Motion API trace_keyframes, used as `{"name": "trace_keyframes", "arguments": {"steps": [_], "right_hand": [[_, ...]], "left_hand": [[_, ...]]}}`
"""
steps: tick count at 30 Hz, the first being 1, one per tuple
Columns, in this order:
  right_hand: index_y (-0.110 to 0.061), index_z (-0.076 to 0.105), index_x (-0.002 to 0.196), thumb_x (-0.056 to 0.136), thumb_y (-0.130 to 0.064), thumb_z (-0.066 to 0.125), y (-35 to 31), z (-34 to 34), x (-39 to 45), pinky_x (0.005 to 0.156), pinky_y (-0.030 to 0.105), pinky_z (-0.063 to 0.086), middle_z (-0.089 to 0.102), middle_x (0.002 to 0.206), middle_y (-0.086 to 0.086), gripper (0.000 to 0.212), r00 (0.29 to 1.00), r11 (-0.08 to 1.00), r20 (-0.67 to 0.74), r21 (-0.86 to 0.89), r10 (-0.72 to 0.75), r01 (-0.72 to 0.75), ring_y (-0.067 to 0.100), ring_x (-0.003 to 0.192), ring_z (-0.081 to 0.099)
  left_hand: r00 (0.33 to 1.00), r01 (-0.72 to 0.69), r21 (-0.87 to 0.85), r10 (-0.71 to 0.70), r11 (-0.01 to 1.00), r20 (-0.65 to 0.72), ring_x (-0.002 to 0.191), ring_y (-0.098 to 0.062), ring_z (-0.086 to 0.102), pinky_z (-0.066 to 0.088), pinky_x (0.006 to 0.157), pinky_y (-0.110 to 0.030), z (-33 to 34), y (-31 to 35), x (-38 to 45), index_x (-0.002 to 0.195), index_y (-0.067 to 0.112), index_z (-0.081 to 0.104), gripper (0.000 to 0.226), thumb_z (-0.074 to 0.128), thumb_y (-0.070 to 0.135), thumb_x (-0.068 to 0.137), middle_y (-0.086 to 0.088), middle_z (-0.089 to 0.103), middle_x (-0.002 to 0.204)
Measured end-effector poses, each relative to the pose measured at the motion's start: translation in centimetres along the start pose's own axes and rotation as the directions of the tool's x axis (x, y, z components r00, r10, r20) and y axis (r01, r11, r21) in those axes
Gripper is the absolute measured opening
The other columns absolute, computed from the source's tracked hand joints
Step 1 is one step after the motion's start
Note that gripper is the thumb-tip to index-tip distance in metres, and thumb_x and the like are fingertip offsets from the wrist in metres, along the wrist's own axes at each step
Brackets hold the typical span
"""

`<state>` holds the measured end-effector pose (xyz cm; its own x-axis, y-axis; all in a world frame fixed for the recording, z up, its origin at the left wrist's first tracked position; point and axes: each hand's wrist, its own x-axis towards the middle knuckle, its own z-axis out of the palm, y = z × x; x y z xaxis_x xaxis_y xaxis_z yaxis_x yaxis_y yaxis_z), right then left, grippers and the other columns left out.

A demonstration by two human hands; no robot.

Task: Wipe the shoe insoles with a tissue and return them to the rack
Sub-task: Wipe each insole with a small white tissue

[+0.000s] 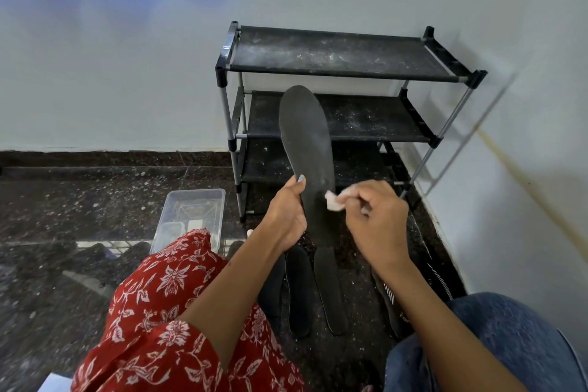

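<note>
Red floral fabric [165,312] and blue denim [496,347] are framing the nearest edge of the view, and between them several dark insoles [329,289] are lying on the floor, short of the shoe rack [343,54]. Held in front of the rack, one black insole [305,137] is standing nearly upright, its long axis running from the left hand [283,216] up toward the rack's middle shelf. That hand's grip is clasping the insole's lower end, thumb on its left edge. Beside it, the right hand [375,216] is pinching a crumpled white tissue [334,200] and pressing it to the insole's lower right edge, so I judge the unwiped length is lying rackward of both hands. A clear plastic tub [191,216] is sitting left of the rack.
</note>
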<state>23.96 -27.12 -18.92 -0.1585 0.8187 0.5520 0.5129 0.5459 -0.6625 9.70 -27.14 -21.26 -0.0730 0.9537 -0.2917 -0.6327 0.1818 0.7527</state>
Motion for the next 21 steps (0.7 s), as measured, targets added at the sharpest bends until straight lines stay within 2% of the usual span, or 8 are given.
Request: {"name": "trace_keyframes", "arguments": {"steps": [3, 5, 8, 13, 16, 18, 20, 21], "right_hand": [[-0.007, 0.073, 0.088, 0.080, 0.008, 0.059, 0.4, 0.5, 1.0, 0.081, 0.010, 0.045, 0.068, 0.093, -0.002, 0.022, 0.999, 0.999, -0.027, 0.035, 0.017, -0.016, 0.011, 0.092, 0.059], [-0.006, 0.072, 0.094, 0.081, 0.007, 0.060, 1.1, 1.1, 1.1, 0.087, 0.013, 0.045, 0.069, 0.099, 0.001, 0.022, 0.999, 0.999, 0.030, -0.022, -0.027, 0.028, 0.011, 0.096, 0.059], [-0.006, 0.073, 0.088, 0.076, 0.006, 0.061, 1.7, 1.9, -0.1, 0.081, 0.018, 0.046, 0.070, 0.091, 0.002, 0.021, 0.978, 0.991, 0.181, -0.057, -0.106, 0.118, 0.013, 0.086, 0.059], [-0.010, 0.068, 0.071, 0.075, -0.003, 0.060, 3.4, 1.8, -3.2, 0.065, 0.032, 0.051, 0.065, 0.079, 0.002, 0.011, 0.862, 0.966, 0.502, -0.187, -0.062, 0.179, 0.018, 0.074, 0.056], [-0.014, 0.071, 0.084, 0.082, -0.015, 0.059, 5.3, 1.2, -3.5, 0.074, 0.030, 0.052, 0.066, 0.089, 0.004, 0.012, 0.725, 0.893, 0.630, -0.447, 0.277, 0.047, 0.017, 0.080, 0.061], [-0.015, 0.073, 0.084, 0.081, -0.016, 0.064, 6.7, 0.4, -2.9, 0.073, 0.025, 0.052, 0.071, 0.085, 0.003, 0.010, 0.734, 0.862, 0.530, -0.484, 0.424, -0.148, 0.014, 0.076, 0.064], [-0.018, 0.075, 0.076, 0.079, -0.009, 0.065, 7.9, -0.3, -1.7, 0.069, 0.021, 0.051, 0.072, 0.083, 0.000, 0.014, 0.727, 0.829, 0.400, -0.239, 0.558, -0.505, 0.011, 0.075, 0.065], [-0.019, 0.075, 0.072, 0.078, -0.002, 0.061, 8.4, -0.5, -1.0, 0.066, 0.018, 0.049, 0.072, 0.087, -0.001, 0.023, 0.679, 0.751, 0.392, -0.047, 0.620, -0.659, 0.010, 0.079, 0.065]], "left_hand": [[0.996, 0.038, 0.043, -0.041, 0.998, 0.075, 0.102, -0.022, 0.064, 0.050, 0.092, -0.040, 0.3, -0.8, -0.4, 0.124, 0.015, 0.055, 0.033, 0.031, 0.020, 0.103, -0.010, 0.067, 0.114], [0.994, 0.044, 0.071, -0.051, 0.996, 0.101, 0.094, -0.020, 0.066, 0.052, 0.085, -0.036, 0.4, -1.1, -0.5, 0.120, 0.016, 0.057, 0.031, 0.033, 0.018, 0.102, -0.009, 0.068, 0.106], [0.997, 0.032, 0.050, -0.036, 0.998, 0.072, 0.084, -0.016, 0.065, 0.054, 0.075, -0.028, 0.5, -1.0, -0.2, 0.111, 0.015, 0.058, 0.027, 0.032, 0.016, 0.101, -0.007, 0.067, 0.099], [0.999, 0.000, -0.016, -0.001, 1.000, -0.048, 0.100, -0.022, 0.062, 0.049, 0.092, -0.040, -0.3, -0.5, 0.6, 0.126, 0.016, 0.052, 0.033, 0.030, 0.022, 0.104, -0.009, 0.065, 0.113], [0.991, 0.007, 0.013, -0.006, 1.000, -0.130, 0.106, -0.023, 0.061, 0.048, 0.094, -0.042, -0.6, -0.8, 1.3, 0.120, 0.019, 0.056, 0.031, 0.030, 0.022, 0.104, -0.007, 0.065, 0.117], [0.978, 0.041, 0.078, -0.024, 0.996, -0.205, 0.108, -0.023, 0.060, 0.046, 0.098, -0.043, -0.9, -1.6, 2.1, 0.118, 0.017, 0.057, 0.031, 0.030, 0.020, 0.103, -0.007, 0.064, 0.116], [0.963, 0.108, 0.160, -0.063, 0.981, -0.263, 0.115, -0.025, 0.056, 0.042, 0.104, -0.045, -1.2, -3.0, 3.2, 0.123, 0.013, 0.055, 0.031, 0.032, 0.019, 0.103, -0.009, 0.061, 0.122], [0.955, 0.141, 0.191, -0.083, 0.971, -0.285, 0.117, -0.027, 0.055, 0.041, 0.104, -0.046, -1.2, -3.9, 3.8, 0.123, 0.011, 0.055, 0.031, 0.033, 0.017, 0.103, -0.011, 0.060, 0.124]]}}
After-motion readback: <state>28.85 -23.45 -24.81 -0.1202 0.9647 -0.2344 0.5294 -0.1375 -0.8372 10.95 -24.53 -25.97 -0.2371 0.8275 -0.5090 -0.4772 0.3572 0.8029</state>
